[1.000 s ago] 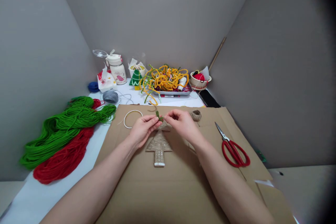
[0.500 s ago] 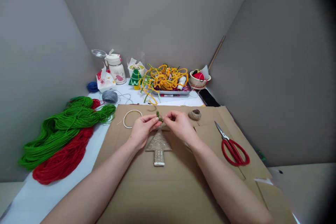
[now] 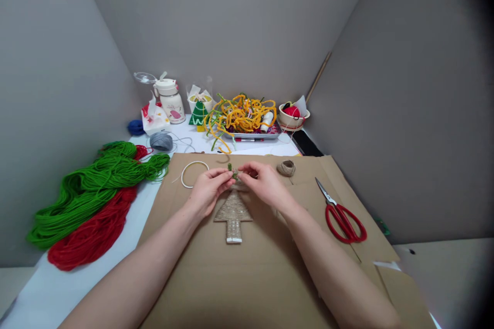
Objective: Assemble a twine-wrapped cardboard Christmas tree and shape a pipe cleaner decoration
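Note:
Between my fingertips is a small green piece of yarn or pipe cleaner (image 3: 230,167), too small to make out fully. My left hand (image 3: 210,187) pinches it from the left. My right hand (image 3: 262,182) has thumb and forefinger closed at its right side, perhaps on a thin strand. Just below my hands lies a tree shape wrapped in twine (image 3: 233,211), flat on the cardboard, with a white strip at the foot of its trunk. Its top is partly hidden by my hands.
Red-handled scissors (image 3: 343,216) lie right, a twine ball (image 3: 286,167) behind my right hand, a white ring (image 3: 195,175) at left. Green yarn (image 3: 88,190) and red yarn (image 3: 96,231) flank the cardboard (image 3: 231,288). Behind stand a tray (image 3: 254,136), bowl (image 3: 294,121) and bottle (image 3: 172,105).
My right fingers have shifted slightly left, closer to my left fingertips. The green piece has tilted and moved a little left. Everything else lies as before.

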A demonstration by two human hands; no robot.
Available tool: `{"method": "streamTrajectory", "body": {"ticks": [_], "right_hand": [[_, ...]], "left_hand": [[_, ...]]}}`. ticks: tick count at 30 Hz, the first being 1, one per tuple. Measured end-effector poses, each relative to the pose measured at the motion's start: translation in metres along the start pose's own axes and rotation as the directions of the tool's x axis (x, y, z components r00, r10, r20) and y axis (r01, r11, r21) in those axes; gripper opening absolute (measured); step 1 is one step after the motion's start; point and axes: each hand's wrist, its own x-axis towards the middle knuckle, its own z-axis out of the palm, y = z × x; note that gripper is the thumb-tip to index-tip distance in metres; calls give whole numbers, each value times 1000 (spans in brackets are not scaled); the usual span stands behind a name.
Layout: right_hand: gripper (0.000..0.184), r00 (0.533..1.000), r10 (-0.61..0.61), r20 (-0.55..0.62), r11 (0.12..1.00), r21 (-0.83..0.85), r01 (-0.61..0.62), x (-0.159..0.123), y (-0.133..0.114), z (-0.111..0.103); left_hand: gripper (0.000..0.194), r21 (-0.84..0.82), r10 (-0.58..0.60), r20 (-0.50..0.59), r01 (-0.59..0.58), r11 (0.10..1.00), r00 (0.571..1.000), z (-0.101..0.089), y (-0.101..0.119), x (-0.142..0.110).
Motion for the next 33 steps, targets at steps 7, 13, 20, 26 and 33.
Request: {"method": "streamTrajectory", "body": {"ticks": [7, 13, 20, 26, 33], "right_hand": [[11, 988, -154, -27, 965, -218, 144, -3, -4, -9], [10, 975, -220, -22, 927, -315, 202, -5, -6, -11], [12, 958, -286, 18, 872, -409, 268, -7, -11, -15], [14, 968, -238, 74, 810, -535, 240, -11, -18, -18], [18, 952, -281, 121, 731, -615, 294, -18, -23, -16]], "left_hand": [[19, 30, -28, 48, 27, 999, 998, 1, 2, -2], [18, 92, -77, 131, 66, 994, 988, -1, 4, -2], [20, 143, -83, 131, 64, 988, 988, 2, 7, -5], [24, 166, 9, 5, -10, 986, 1000, 6, 5, -7], [31, 81, 64, 3, -64, 995, 998, 6, 6, -7]]}}
